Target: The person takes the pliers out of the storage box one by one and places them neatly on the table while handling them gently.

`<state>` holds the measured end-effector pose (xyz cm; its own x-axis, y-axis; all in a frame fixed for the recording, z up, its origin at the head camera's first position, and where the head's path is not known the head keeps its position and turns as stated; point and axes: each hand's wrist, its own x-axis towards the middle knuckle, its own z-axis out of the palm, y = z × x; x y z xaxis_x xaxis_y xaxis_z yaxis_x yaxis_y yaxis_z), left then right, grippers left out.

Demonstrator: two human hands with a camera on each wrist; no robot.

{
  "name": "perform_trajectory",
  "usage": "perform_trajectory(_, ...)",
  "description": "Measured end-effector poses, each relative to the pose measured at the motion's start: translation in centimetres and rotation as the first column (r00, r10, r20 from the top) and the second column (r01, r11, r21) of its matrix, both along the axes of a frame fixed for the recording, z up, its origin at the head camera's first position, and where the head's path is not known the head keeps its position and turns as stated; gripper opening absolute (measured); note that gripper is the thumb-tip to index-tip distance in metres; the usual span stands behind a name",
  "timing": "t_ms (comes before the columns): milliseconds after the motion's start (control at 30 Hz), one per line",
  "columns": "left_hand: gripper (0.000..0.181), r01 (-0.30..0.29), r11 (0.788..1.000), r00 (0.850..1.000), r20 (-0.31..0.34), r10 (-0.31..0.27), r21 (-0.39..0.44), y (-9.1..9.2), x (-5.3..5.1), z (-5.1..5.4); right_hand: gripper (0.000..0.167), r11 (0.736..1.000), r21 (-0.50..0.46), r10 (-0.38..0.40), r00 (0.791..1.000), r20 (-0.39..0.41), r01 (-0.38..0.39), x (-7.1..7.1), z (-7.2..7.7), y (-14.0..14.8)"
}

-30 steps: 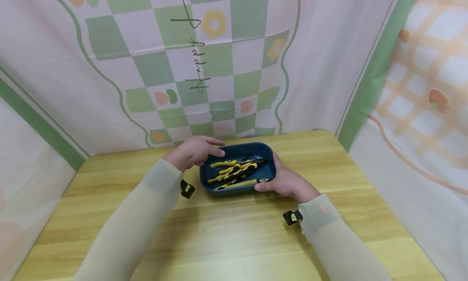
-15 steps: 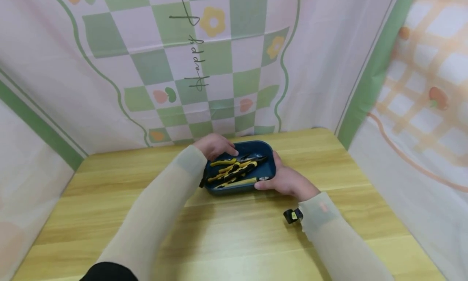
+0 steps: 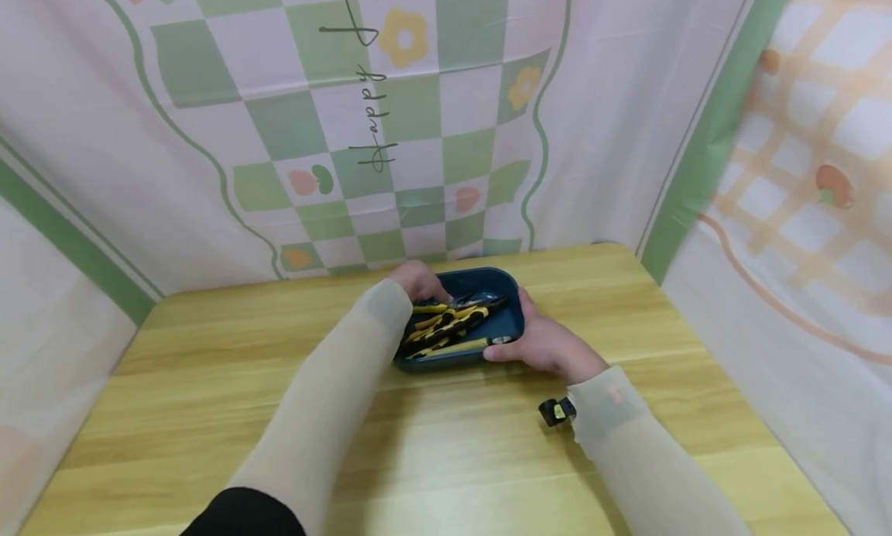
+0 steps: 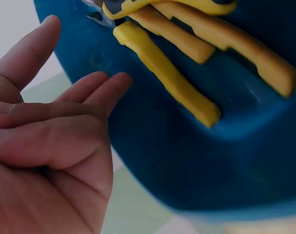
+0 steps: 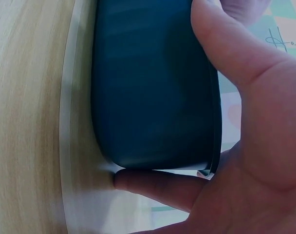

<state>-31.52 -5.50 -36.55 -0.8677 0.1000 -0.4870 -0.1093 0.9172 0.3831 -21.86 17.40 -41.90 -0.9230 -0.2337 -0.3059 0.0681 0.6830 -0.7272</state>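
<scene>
A dark blue plastic box (image 3: 481, 276) with rounded corners stands on the table. Several pliers (image 3: 449, 327) with yellow-and-black handles lie heaped in it; a slim yellow-handled tool (image 3: 463, 345) lies along its near side, its kind unclear. My right hand (image 3: 547, 346) grips the right end of the box, thumb on the near side, fingers around the end. Over the far left rim hovers my left hand (image 3: 420, 282). In the left wrist view, two of its fingertips (image 4: 116, 85) reach inside the rim, near a yellow plier handle (image 4: 170, 75) but apart from it.
The wooden table (image 3: 209, 381) runs up to a patterned curtain (image 3: 411, 133) close behind the box. More curtain (image 3: 766, 304) hangs on the right side. A small black wrist camera (image 3: 555, 412) sticks out under the right wrist.
My left hand has moved rightward along the far left rim and in over the box, its forearm covering the left end. The right hand keeps its grip, and the box stays about where it was.
</scene>
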Motion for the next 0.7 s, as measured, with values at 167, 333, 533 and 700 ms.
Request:
perform_trajectory(167,0.057,-0.003,1.000,1.000,0.012,0.003,0.030,0.5,-0.1,-0.6,0.138,0.999,0.045,0.000,1.000,-0.008,0.000,0.1,-0.1,0.2)
perform_trajectory(333,0.042,0.074,0.996,0.997,-0.022,-0.075,-0.056,0.9,0.6,-1.4,0.138,0.997,0.077,0.002,1.000,-0.010,-0.001,0.0,-0.2,0.0)
perform_trajectory(533,0.027,0.189,0.948,0.978,-0.039,-0.205,-0.255,1.7,1.6,-1.6,0.138,0.996,0.089,-0.008,1.000,-0.010,0.009,-0.1,-0.3,0.1)
perform_trajectory(700,0.021,0.207,0.931,0.968,-0.074,-0.239,-0.300,2.1,1.9,-1.5,0.139,0.996,0.087,-0.012,1.000,-0.006,0.013,-0.1,-0.3,0.2)
